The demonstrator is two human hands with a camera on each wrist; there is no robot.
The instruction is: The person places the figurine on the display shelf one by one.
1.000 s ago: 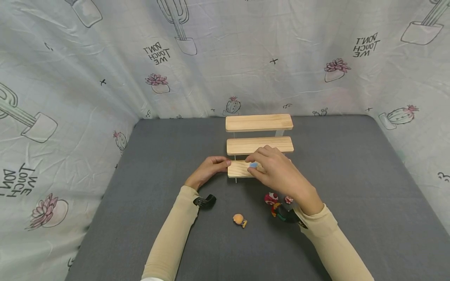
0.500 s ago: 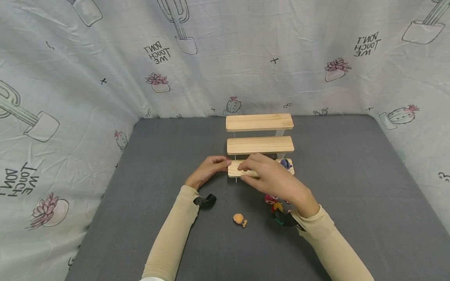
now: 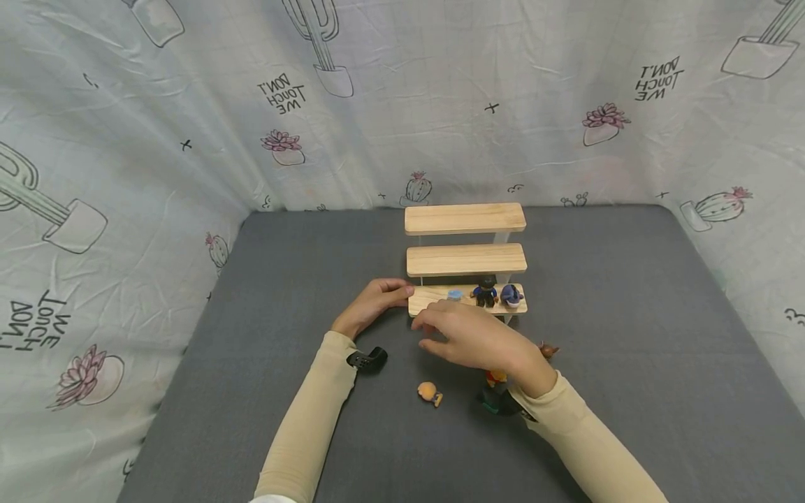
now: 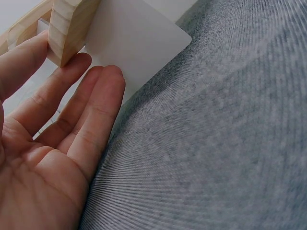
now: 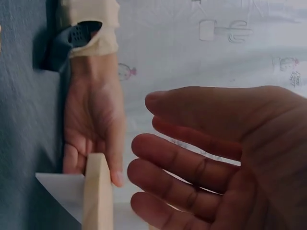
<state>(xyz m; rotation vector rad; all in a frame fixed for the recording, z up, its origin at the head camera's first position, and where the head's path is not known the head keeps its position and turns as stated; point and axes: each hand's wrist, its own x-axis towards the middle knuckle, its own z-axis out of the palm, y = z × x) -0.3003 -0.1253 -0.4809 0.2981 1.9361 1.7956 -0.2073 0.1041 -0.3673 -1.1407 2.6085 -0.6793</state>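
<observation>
A three-tier stand with wooden boards (image 3: 465,260) and pale side panels (image 4: 139,43) stands toward the back of the table. My left hand (image 3: 372,307) pinches the left end of its lowest board (image 4: 72,28), thumb on one face and index finger on the other. On that board are a small light-blue item (image 3: 454,295), a black-haired toy figure (image 3: 486,292) in blue and black, and a purple-blue toy figure (image 3: 511,296) at the right end. In front of the board, my right hand (image 3: 478,337) hovers with loosely bent fingers (image 5: 163,153) and nothing between them.
An orange-headed toy figure (image 3: 429,393) lies on the grey tabletop (image 3: 377,447). Partly hidden by the right wrist are a red-and-yellow toy (image 3: 495,377) and a brown one (image 3: 548,350). A white cactus-print cloth (image 3: 402,105) hangs behind and at both sides.
My right hand has come off the light-blue item and drawn back toward me, uncovering the figures on the lowest board. The left hand has kept its place.
</observation>
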